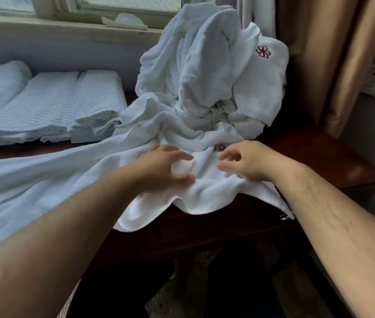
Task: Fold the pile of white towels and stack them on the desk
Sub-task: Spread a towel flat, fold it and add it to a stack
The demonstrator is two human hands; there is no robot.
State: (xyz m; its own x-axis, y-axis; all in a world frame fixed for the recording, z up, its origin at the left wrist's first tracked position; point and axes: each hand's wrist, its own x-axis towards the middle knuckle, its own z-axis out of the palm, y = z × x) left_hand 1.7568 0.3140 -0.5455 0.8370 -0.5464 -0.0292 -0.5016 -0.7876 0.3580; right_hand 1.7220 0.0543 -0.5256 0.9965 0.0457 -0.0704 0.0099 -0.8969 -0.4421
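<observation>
Fingers (180, 157) of the left hand (165, 167) are clamped on a white towel (204, 193) draped over the counter (319, 157) edge; the right hand (248, 160) is held curled, perhaps pinching it.

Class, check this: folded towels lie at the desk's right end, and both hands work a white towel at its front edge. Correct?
No. In the head view the folded towels lie at the left end. The left hand and right hand do work the white towel.
</observation>
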